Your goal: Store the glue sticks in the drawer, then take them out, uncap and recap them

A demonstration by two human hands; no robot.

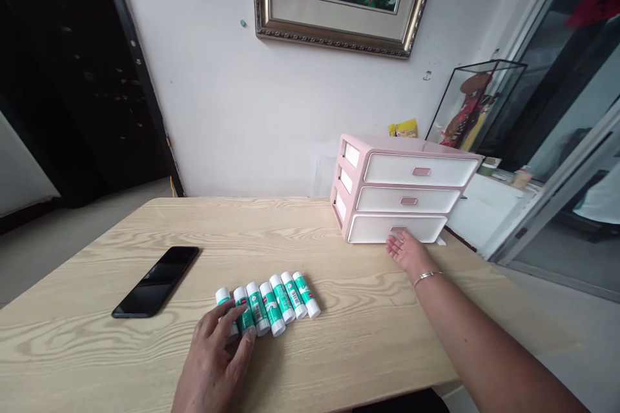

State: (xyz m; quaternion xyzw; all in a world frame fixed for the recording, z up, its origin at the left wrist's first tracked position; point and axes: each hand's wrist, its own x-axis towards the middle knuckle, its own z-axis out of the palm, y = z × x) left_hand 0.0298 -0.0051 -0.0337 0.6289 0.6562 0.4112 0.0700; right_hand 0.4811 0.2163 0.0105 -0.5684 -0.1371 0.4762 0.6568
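Note:
Several green-and-white glue sticks (269, 307) lie side by side in a row on the wooden table. My left hand (211, 355) rests over the left end of the row, fingers apart and bent over the two leftmost sticks; whether it grips either one is unclear. To the right stands a pink-and-white three-drawer cabinet (409, 184), all its drawers closed. My right hand (405, 251), wearing a silver bracelet on the wrist, is at the bottom drawer (368, 230). Its palm is turned up and its fingers are loosely spread just below the pink handle (398, 229).
A black smartphone (155, 281) lies on the left of the table (339, 348). Behind the cabinet are a yellow packet (403, 128) and a glass display case (467, 106). A framed picture (334, 39) hangs on the wall. The table's right edge runs beyond the cabinet.

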